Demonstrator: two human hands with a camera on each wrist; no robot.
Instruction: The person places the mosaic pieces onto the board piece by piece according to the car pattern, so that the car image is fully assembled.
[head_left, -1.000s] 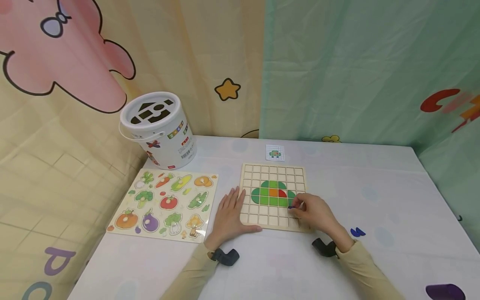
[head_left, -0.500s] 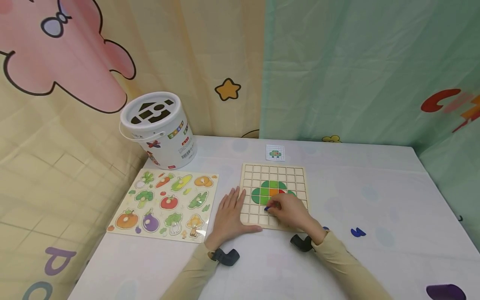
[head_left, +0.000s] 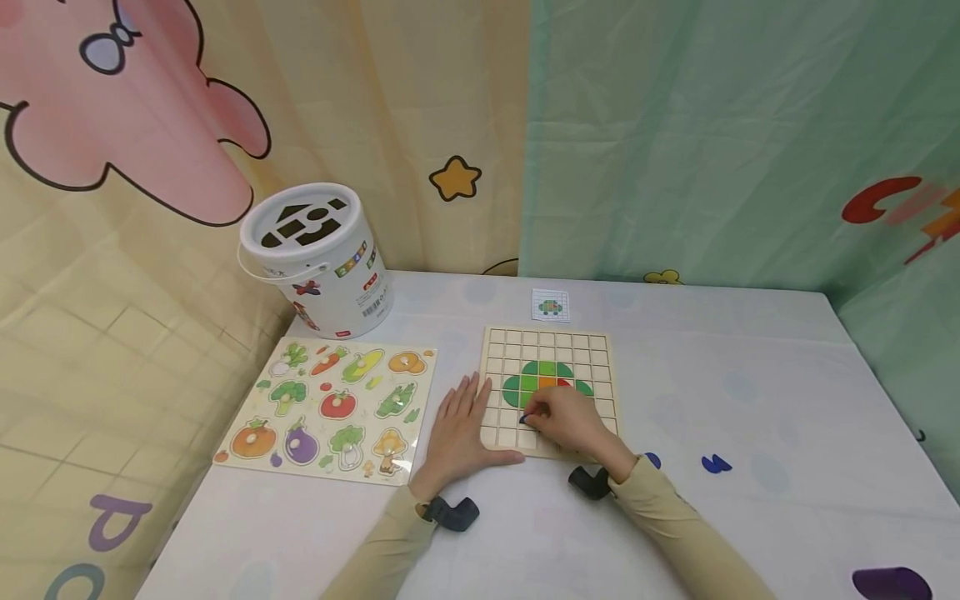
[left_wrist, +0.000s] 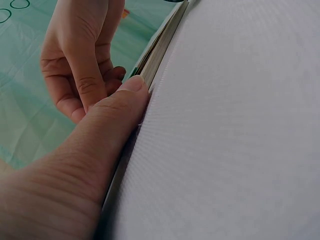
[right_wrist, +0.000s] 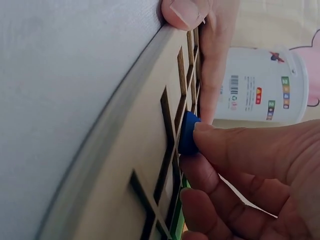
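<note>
Fingers (right_wrist: 215, 137) pinch blue piece (right_wrist: 188, 132) (over grid (head_left: 510, 346))

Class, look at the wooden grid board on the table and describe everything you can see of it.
The grid board is a pale, square wooden tray of small square cells, lying flat on the white table. Green, orange and red tiles fill its middle. The left hand rests on its near left corner; the right hand pinches a blue piece at a cell.

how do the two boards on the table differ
The grid board holds square cells, mostly bare, with a green, orange and red shape mid-board; the veg puzzle shows pegged vegetable pieces. The left hand and right hand touch the grid board; the veg puzzle lies untouched. Both lie flat, pale wood.
</note>
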